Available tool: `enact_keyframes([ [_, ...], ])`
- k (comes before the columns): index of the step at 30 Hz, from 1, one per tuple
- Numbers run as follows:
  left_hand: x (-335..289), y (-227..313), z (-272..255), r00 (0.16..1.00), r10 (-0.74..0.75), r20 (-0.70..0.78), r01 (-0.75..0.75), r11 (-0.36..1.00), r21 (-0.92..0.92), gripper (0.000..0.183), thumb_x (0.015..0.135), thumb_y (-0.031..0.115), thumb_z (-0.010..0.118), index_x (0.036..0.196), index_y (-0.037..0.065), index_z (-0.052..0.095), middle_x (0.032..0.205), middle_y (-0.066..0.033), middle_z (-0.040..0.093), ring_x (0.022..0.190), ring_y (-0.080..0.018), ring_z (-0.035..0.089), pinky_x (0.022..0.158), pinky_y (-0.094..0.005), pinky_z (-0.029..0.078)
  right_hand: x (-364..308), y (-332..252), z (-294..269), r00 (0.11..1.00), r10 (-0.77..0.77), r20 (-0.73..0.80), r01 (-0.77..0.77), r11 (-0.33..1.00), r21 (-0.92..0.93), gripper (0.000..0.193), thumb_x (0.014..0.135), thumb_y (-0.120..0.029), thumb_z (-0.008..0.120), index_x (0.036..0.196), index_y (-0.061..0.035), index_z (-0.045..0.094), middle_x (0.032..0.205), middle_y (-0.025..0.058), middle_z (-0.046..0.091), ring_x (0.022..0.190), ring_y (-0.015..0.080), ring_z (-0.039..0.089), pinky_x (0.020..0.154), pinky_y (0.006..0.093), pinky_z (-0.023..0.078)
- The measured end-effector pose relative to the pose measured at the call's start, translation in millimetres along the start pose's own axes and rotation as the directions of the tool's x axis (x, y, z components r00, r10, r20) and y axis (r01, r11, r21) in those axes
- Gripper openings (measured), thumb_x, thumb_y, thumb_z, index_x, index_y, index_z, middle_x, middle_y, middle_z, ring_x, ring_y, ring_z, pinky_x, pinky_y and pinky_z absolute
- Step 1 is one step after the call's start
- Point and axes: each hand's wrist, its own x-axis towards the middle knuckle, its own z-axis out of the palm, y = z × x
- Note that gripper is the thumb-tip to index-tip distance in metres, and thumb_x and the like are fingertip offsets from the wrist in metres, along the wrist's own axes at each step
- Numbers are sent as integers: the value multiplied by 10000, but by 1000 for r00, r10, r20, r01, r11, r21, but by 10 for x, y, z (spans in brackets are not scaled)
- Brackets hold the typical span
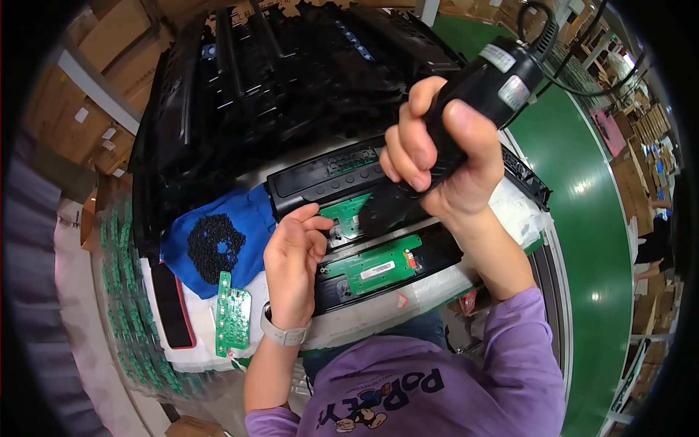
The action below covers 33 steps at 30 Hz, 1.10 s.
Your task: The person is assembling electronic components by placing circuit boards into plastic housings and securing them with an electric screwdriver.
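My right hand (444, 149) is wrapped round a black electric screwdriver (502, 84), whose cable rises from its upper end. Its lower end points down over a black plastic panel with a green circuit board (346, 211), partly hidden by the tool. Beside that board is my left hand (295, 244), with its fingers curled together; what they hold, if anything, is too small to make out. Nearer to me, a second green circuit board (386, 264) with a white label lies in another black panel (440, 251). My left wrist wears a pale band.
To the left, a blue cloth (178, 237) carries a heap of small black screws (211, 247). A loose green circuit board (234, 317) and a red-edged phone (173, 306) lie nearby. Black plastic panels (255, 95) are stacked behind; bubble-wrapped boards (131, 306) stand at far left.
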Motion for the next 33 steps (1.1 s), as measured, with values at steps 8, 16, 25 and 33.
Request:
enact_keyframes([
  [8, 20, 61, 59, 999, -17, -36, 14, 996, -87, 180, 964, 92, 359, 1074, -26, 437, 1174, -234, 530, 1099, -289, 546, 944, -321, 433, -94, 136, -119, 994, 108, -2, -100, 908, -406, 301, 752, -213, 623, 876, -2, 449, 553, 42, 462, 406, 114, 414, 400, 237, 351],
  [16, 19, 100, 51, 996, -86, 5, 86, 996, -2, 159, 979, 155, 369, 996, 20, 451, 791, -125, 587, 630, -167, 565, 555, -235, 449, -110, 121, -91, 985, 174, -9, -162, 895, -416, 212, 720, -103, 658, 812, -16, 488, 591, 39, 504, 470, 93, 473, 431, 214, 370],
  [25, -3, 130, 2, 983, -163, 81, 166, 986, -34, 74, 919, 85, 420, 952, 47, 473, 563, 21, 360, 460, -45, 267, 418, -192, 211, -132, 135, 28, 995, 48, 86, 10, 820, -573, 197, 656, -63, 728, 776, -38, 574, 694, -19, 557, 626, 42, 494, 565, 203, 404],
  [33, -4, 48, 54, 989, -123, 80, 116, 989, 94, 126, 929, 84, 479, 1044, 32, 471, 766, -101, 599, 524, -58, 416, 468, -178, 324, -231, 88, -75, 999, 41, 29, -37, 991, -126, 264, 778, -205, 625, 903, -25, 477, 583, 28, 481, 439, 115, 456, 470, 253, 401],
])
